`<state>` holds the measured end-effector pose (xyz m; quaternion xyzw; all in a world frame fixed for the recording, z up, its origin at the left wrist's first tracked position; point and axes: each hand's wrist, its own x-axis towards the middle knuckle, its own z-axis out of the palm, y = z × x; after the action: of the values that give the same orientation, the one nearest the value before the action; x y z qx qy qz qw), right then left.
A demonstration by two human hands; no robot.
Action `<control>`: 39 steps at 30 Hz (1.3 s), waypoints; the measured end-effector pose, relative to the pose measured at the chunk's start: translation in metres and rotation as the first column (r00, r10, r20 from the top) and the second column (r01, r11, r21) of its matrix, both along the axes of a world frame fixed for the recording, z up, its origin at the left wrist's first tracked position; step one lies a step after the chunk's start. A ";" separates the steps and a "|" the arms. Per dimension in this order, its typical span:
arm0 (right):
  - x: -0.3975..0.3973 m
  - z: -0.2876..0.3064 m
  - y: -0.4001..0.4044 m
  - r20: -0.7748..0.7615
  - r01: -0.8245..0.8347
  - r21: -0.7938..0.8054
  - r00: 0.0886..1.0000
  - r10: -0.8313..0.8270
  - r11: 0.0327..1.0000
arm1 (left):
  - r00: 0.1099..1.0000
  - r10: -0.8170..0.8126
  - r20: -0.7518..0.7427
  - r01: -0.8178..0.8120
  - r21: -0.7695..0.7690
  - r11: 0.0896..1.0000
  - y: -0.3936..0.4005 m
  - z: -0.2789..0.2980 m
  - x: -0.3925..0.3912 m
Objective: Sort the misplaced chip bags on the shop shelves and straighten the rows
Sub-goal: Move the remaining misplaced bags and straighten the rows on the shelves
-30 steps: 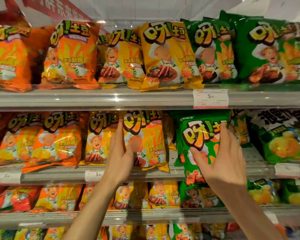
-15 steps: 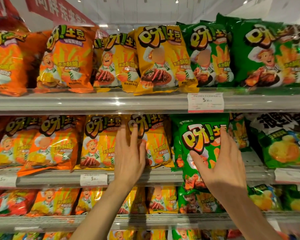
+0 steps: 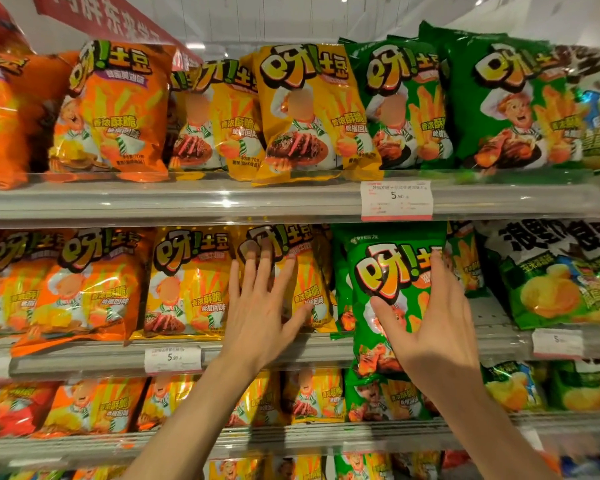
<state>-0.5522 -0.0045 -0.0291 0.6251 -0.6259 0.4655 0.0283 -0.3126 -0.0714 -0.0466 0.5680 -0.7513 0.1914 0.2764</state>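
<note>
Head view, my left hand (image 3: 262,306) spread flat against a yellow chip bag (image 3: 291,271) on the middle shelf (image 3: 84,363), my right hand (image 3: 433,323) open-fingered, clasping a green chip bag (image 3: 388,282) overhanging that shelf's edge, beside the yellow row.

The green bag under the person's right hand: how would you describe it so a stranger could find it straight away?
Start at the middle shelf, the one with a 5.90 price tag on its edge. Go right past the orange and yellow bags to the first green bag, under the right hand. Unlike its neighbours, its bottom hangs down over the shelf edge.
</note>
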 end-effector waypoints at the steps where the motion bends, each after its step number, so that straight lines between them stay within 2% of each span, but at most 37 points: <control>1: -0.003 0.000 0.000 0.005 -0.004 -0.007 1.000 0.004 1.000 | 0.999 -0.026 -0.021 0.026 -0.020 0.999 0.003 0.001 -0.004; 4: -0.015 -0.002 0.000 0.024 -0.009 -0.033 1.000 0.010 0.999 | 0.987 -0.147 -0.070 0.141 -0.079 0.987 0.009 0.001 -0.023; 11: -0.064 -0.007 0.001 -0.016 0.076 -0.081 0.997 -0.078 0.994 | 0.966 -0.260 0.011 0.260 -0.077 0.962 0.012 0.007 -0.093; 21: -0.135 -0.006 -0.022 -0.025 0.088 -0.105 0.996 -0.091 0.991 | 0.984 -0.150 0.094 0.155 -0.047 0.987 -0.002 0.008 -0.164; 26: -0.157 -0.002 -0.043 -0.013 0.077 -0.034 0.997 -0.077 0.996 | 0.985 -0.100 0.142 0.106 -0.032 0.994 -0.010 0.004 -0.173; 35: -0.150 0.008 -0.069 -0.015 0.090 -0.029 0.996 -0.090 0.996 | 0.986 -0.075 0.149 0.074 0.014 0.997 -0.019 -0.009 -0.172; 39: -0.143 0.003 -0.084 -0.015 0.120 -0.083 0.992 -0.122 0.989 | 0.984 -0.086 0.154 0.086 0.005 0.996 -0.018 -0.008 -0.170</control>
<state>-0.6956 -0.0884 -0.0260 0.5888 -0.6427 0.4821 0.0885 -0.4824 -0.0893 -0.0544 0.5185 -0.7940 0.2230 0.2260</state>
